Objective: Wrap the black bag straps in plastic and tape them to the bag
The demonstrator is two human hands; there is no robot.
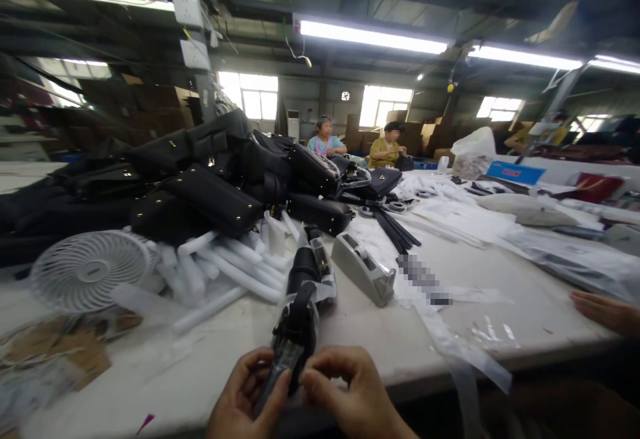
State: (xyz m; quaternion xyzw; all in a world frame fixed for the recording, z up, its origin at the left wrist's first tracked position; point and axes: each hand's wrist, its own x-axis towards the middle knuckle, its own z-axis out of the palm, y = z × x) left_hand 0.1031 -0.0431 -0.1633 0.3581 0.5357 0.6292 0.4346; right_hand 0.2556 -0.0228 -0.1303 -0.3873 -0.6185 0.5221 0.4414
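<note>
Near the table's front edge, my left hand (pixel 257 392) is closed around the near end of a black strap (pixel 295 319) that has see-through plastic wrapping on it. The strap's bundled far end points away from me across the table. Close against its right side, my right hand (pixel 345 385) has thumb and forefinger pinched together; whatever is between those fingertips is too small to make out. A grey tape dispenser (pixel 363 269) stands just beyond, to the right of the strap.
Black handbags (pixel 200 192) are heaped at the back left. White foam tubes (pixel 235 265) and a white fan (pixel 95 270) lie before them. Flat black straps (pixel 395 229) and plastic sheets (pixel 450 205) spread rightward. Another person's hand (pixel 605 312) rests at the right edge; people sit beyond.
</note>
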